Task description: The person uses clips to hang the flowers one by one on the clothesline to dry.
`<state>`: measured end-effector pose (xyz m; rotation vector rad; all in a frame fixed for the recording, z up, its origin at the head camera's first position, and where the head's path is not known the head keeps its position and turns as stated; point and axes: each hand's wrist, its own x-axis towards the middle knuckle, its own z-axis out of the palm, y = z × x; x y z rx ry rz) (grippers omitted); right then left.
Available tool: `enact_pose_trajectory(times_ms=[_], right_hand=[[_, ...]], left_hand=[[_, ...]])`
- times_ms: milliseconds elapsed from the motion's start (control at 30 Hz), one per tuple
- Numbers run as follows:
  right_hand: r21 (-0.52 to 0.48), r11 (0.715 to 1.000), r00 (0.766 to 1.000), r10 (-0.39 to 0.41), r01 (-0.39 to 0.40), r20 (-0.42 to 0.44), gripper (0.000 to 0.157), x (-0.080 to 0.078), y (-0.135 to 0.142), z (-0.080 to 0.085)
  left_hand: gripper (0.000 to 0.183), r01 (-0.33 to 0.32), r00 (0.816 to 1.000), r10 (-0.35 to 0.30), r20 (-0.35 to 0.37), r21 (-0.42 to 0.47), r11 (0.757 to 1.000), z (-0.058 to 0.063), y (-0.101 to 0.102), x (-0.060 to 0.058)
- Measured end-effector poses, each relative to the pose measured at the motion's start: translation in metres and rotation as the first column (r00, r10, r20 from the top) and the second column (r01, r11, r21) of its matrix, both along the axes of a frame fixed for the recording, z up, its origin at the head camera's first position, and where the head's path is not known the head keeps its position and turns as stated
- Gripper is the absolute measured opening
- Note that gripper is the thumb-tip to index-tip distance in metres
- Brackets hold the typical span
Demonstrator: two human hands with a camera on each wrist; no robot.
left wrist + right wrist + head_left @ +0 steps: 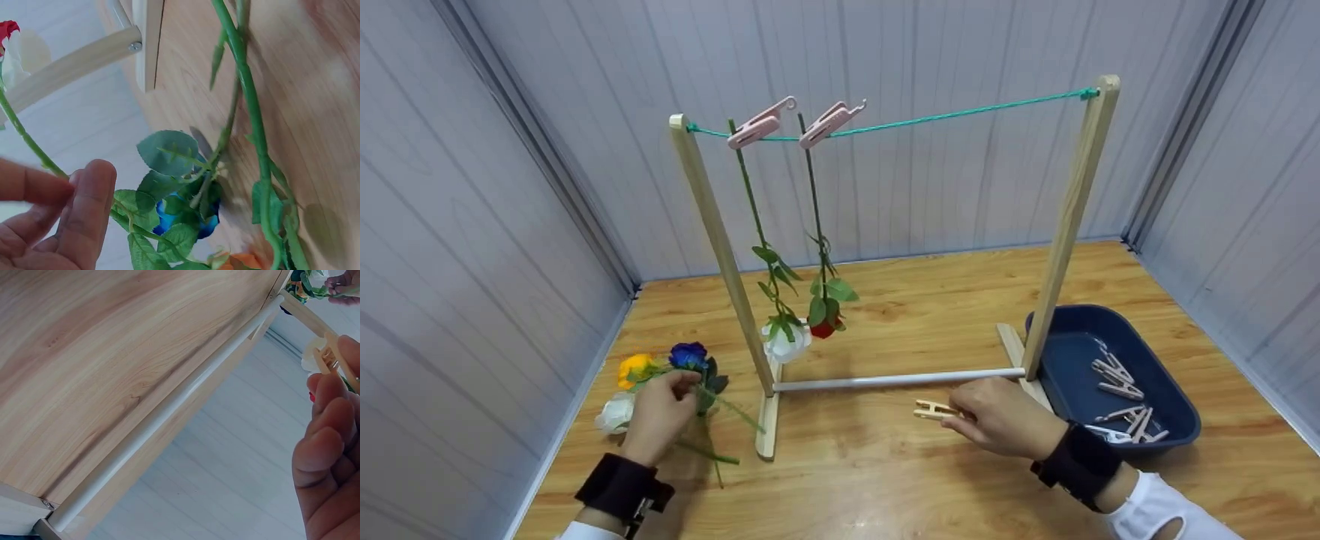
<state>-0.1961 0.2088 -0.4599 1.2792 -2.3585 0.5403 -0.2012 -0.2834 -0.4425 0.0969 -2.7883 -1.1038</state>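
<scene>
So, left of the pale wooden frame (724, 255), left hand (661, 412) is pinching a thin green stem (31, 143); out front, right hand (997, 416) pinches a peach plastic clothespin (939, 409).

A person's left hand (664, 412), thumb and fingertips in a pinch, works near the left edge of the worktop (870, 480), while the right hand (1005, 416), well in from the right edge, pinches too, its other fingers curled. Black bands (1080, 465) circle both wrists below white sleeves (1162, 511).
</scene>
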Motion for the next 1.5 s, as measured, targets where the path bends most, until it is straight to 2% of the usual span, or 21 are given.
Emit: enact_pose_trajectory(times_ms=[200,267,333,433,533,667,767,800,867,1000,1067,1133,1167,1200,1267,1367,1433,1500], right_hand=[[0.012,1.000,1.000,-0.008,0.008,0.012,0.023,0.000,0.000,0.000],[0.016,1.000,1.000,-0.011,0.011,0.017,0.023,0.000,0.000,0.001],[0.015,1.000,1.000,-0.013,0.012,0.022,0.024,0.000,0.000,0.001],[0.014,1.000,1.000,-0.016,0.016,0.020,0.024,0.000,0.000,0.001],[0.007,1.000,1.000,-0.018,0.018,0.012,0.024,0.000,0.000,0.001],[-0.004,1.000,1.000,-0.009,0.009,-0.003,0.025,-0.001,0.000,0.001],[-0.010,1.000,1.000,0.001,-0.001,-0.012,0.026,-0.002,0.001,0.001],[-0.012,1.000,1.000,0.002,-0.003,-0.012,0.026,-0.002,0.001,0.000],[-0.010,1.000,1.000,-0.001,0.001,-0.003,0.026,-0.002,0.001,0.000],[-0.003,1.000,0.999,-0.019,0.019,0.026,0.026,-0.001,0.002,0.002],[-0.006,1.000,0.999,-0.024,0.024,0.026,0.026,-0.001,0.002,0.002],[-0.014,1.000,1.000,-0.025,0.025,0.015,0.026,-0.002,0.003,0.003],[-0.019,1.000,1.000,-0.024,0.024,0.010,0.027,-0.002,0.003,0.003],[-0.020,1.000,1.000,-0.023,0.023,0.004,0.027,-0.003,0.003,0.004],[-0.024,0.999,1.000,-0.025,0.025,0.006,0.027,-0.003,0.003,0.006],[-0.026,0.999,0.999,-0.031,0.032,0.033,0.025,-0.004,0.004,0.011],[-0.030,0.999,0.998,-0.033,0.034,0.051,0.024,-0.004,0.004,0.016],[-0.034,0.999,0.998,-0.031,0.033,0.051,0.022,-0.005,0.005,0.021]], left_hand=[[0.034,-0.009,0.994,-0.006,-0.109,-0.136,0.991,0.000,0.010,-0.001],[0.032,-0.011,0.985,-0.024,-0.173,-0.202,0.979,0.000,0.012,-0.001],[0.027,-0.007,0.965,-0.065,-0.255,-0.274,0.962,0.000,0.015,-0.001],[0.021,-0.013,0.912,-0.145,-0.383,-0.380,0.925,0.001,0.017,-0.002],[0.020,-0.045,0.857,-0.194,-0.478,-0.445,0.895,0.004,0.019,-0.003],[0.018,-0.089,0.775,-0.237,-0.585,-0.474,0.876,0.012,0.022,-0.005],[0.018,-0.083,0.698,-0.294,-0.653,-0.482,0.872,0.020,0.023,-0.008],[0.020,-0.066,0.677,-0.315,-0.665,-0.481,0.874,0.024,0.024,-0.009],[0.023,-0.014,0.650,-0.347,-0.677,-0.467,0.884,0.030,0.026,-0.011],[0.031,0.119,0.612,-0.374,-0.697,-0.386,0.915,0.041,0.035,-0.012],[0.027,0.197,0.599,-0.379,-0.705,-0.329,0.924,0.044,0.041,-0.012],[0.026,0.271,0.603,-0.370,-0.707,-0.255,0.928,0.048,0.049,-0.012],[0.025,0.308,0.614,-0.365,-0.700,-0.213,0.927,0.049,0.053,-0.012],[0.024,0.338,0.633,-0.357,-0.687,-0.170,0.926,0.051,0.057,-0.010],[0.025,0.382,0.685,-0.333,-0.648,-0.069,0.922,0.054,0.065,-0.007],[0.027,0.413,0.763,-0.307,-0.569,0.063,0.909,0.058,0.077,-0.002],[0.027,0.432,0.798,-0.309,-0.517,0.135,0.892,0.062,0.084,0.001],[0.026,0.452,0.818,-0.321,-0.478,0.188,0.872,0.065,0.092,0.002]])
